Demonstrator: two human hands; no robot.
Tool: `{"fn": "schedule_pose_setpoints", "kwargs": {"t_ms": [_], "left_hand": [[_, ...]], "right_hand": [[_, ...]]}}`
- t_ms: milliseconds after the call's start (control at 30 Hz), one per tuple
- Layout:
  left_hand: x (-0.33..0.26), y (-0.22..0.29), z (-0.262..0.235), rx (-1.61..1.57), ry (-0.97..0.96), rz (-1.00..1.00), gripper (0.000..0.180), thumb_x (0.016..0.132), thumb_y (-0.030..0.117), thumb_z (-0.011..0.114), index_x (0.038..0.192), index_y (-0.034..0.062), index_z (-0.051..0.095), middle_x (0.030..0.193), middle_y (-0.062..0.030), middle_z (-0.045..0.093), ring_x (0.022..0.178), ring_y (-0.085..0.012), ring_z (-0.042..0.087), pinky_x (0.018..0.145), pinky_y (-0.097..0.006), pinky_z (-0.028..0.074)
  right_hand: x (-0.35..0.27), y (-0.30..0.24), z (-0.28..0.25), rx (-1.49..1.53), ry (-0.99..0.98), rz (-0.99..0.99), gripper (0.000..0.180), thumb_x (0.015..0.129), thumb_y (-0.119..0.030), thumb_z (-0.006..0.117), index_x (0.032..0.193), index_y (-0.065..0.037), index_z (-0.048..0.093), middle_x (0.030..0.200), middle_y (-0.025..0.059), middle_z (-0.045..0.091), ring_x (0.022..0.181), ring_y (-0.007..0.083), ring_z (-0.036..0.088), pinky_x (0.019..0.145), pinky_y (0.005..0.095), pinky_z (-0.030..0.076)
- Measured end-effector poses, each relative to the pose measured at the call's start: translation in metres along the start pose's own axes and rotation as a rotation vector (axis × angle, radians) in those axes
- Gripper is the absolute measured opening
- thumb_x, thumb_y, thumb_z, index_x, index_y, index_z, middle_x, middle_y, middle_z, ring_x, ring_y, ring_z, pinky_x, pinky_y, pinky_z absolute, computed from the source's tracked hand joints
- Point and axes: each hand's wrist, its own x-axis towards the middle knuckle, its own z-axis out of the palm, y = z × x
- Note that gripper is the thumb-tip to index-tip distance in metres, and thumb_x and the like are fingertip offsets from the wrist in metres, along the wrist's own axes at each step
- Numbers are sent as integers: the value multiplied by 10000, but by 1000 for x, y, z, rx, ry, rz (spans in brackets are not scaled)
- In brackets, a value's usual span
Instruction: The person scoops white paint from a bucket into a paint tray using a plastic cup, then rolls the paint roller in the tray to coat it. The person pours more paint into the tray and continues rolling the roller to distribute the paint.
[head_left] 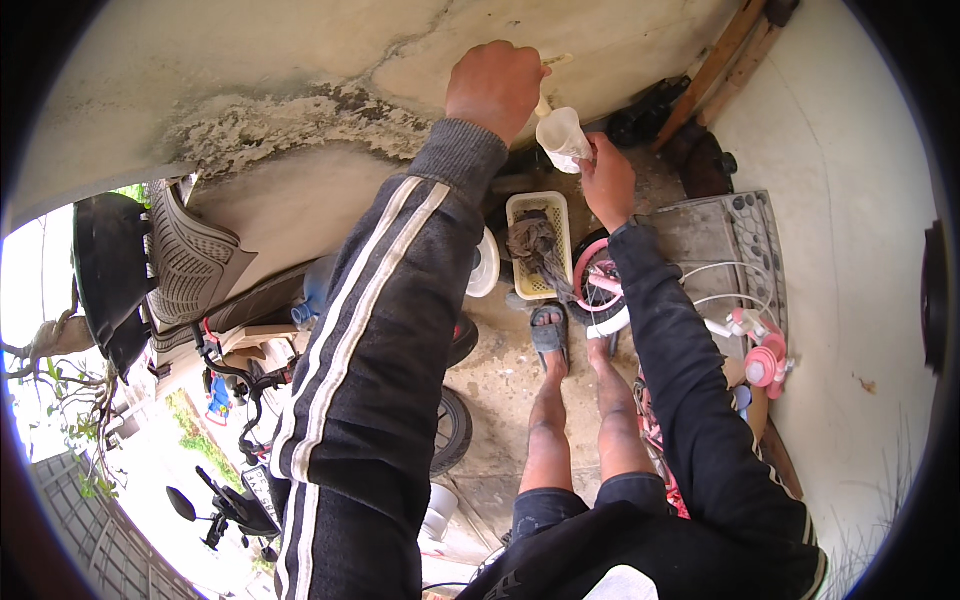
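Note:
My left hand (495,88) is raised close to the stained wall (300,60), its fingers closed in a fist. From under it a short pale stick-like tool (543,106) sticks out toward a cup; its kind cannot be made out. My right hand (608,186) pinches the side of that small whitish plastic cup (562,136), which is tilted with its mouth toward the left hand. The tool's end meets or overlaps the cup's rim. What lies inside the cup is too unclear to tell.
Below the hands, a cream plastic basket (563,225) holds a dark rag (535,242). A pink-wheeled child's bicycle (598,278) stands by my right foot, near a grey board (700,235). A white bucket (484,265), motorbikes (255,495) and wooden planks (715,70) are around.

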Motion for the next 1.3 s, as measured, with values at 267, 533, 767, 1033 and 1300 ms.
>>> {"fn": "schedule_pose_setpoints", "kwargs": {"t_ms": [267, 533, 767, 1033, 1300], "left_hand": [[-1, -2, 2, 1, 22, 9, 355, 989, 340, 626, 858, 22, 710, 861, -179, 692, 890, -402, 674, 794, -525, 539], [-3, -2, 3, -4, 61, 27, 348, 986, 335, 633, 858, 20, 706, 851, -176, 690, 884, -397, 677, 793, -520, 541], [-3, -1, 4, -23, 64, 14, 351, 981, 332, 642, 857, 11, 715, 859, -184, 692, 887, -399, 679, 796, -521, 542], [-4, 2, 0, -17, 54, 9, 340, 975, 325, 648, 878, 9, 728, 887, -198, 700, 901, -410, 682, 811, -525, 545], [-3, 2, 1, -5, 39, -15, 353, 980, 339, 648, 897, 9, 743, 901, -198, 711, 900, -406, 699, 812, -516, 561]], "right_hand": [[5, 10, 3, 86, 1, -10, 327, 883, -98, 749, 1187, -94, 627, 1069, 169, 734, 1008, 418, 683, 814, 510, 536], [6, 16, 8, 406, -7, 102, 313, 918, 27, 689, 1217, 2, 599, 1117, 175, 750, 1079, 269, 749, 888, 354, 587], [9, 10, 10, 369, -45, 89, 300, 915, 2, 701, 1199, -15, 608, 1089, 183, 752, 1074, 299, 745, 884, 387, 592], [11, 16, 18, 33, -26, 10, 264, 934, -38, 719, 1180, -41, 623, 1073, 132, 766, 1021, 264, 763, 822, 360, 587], [11, 20, 19, 66, -13, 4, 318, 886, -94, 746, 1185, -95, 637, 1074, 167, 740, 1030, 404, 693, 830, 492, 541]]}}
